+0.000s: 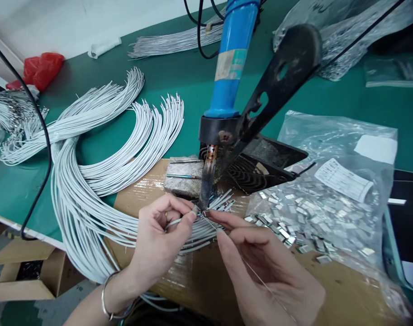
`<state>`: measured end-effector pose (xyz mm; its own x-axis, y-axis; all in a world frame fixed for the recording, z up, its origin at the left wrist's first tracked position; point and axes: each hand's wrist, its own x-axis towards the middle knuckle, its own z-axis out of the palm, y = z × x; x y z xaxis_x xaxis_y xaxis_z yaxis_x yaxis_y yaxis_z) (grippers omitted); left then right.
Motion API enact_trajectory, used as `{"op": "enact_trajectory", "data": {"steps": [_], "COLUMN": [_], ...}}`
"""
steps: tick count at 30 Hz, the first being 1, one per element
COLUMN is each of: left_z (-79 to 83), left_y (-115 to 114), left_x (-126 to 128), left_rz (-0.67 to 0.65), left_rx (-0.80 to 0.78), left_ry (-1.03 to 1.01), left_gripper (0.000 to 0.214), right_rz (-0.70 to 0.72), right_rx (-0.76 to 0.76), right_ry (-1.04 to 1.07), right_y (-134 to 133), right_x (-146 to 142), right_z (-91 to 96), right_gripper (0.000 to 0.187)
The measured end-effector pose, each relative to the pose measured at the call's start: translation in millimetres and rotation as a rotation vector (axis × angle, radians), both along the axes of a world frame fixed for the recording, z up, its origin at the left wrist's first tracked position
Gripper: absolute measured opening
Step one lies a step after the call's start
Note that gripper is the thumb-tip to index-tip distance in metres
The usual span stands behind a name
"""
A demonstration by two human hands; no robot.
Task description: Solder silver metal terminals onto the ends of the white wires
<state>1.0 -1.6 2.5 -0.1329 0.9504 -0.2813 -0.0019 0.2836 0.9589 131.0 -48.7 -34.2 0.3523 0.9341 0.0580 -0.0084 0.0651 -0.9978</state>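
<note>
**Two tight pinches at the hot tip**

Through the head camera I see my left hand (162, 237) with its fingers (182, 213) clenched on a white insulated wire (182, 221), its end pointing up and right, just beside the tip of a soldering iron (206, 185). My right hand (263, 267) grasps a thin metal wire (258, 280), whose long axis slants up and left from my palm to that same spot. Both hands sit above a cardboard sheet (206, 280) on the surface (192, 81). On the right, a clear plastic bag (342, 140) holds many small metal tabs (304, 213) and a paper label (344, 179). The iron leans up and away in a black stand (281, 59), behind a grey block (182, 181) bearing two slim tools (184, 161). Long bundles of white wires (101, 136) curve across the left, near a cardboard box (26, 276). A red plastic bag (41, 70) lies farthest off.
</note>
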Motion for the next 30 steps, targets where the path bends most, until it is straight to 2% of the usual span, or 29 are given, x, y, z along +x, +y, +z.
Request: {"op": "enact_trajectory", "data": {"steps": [18, 30], "left_z": [-0.5, -0.5], "left_y": [-1.9, -3.4], "left_x": [-0.7, -2.4], "left_rz": [-0.036, -0.049], "left_rx": [0.082, 0.061], "left_ry": [0.0, 0.005], "left_gripper": [0.012, 0.014], "right_rz": [-0.056, -0.081], "right_rx": [0.016, 0.044], "right_ry": [-0.057, -0.028], "right_y": [-0.1, -0.4], "right_x": [-3.5, -5.4], "right_z": [0.5, -0.4], "right_gripper": [0.015, 0.015]}}
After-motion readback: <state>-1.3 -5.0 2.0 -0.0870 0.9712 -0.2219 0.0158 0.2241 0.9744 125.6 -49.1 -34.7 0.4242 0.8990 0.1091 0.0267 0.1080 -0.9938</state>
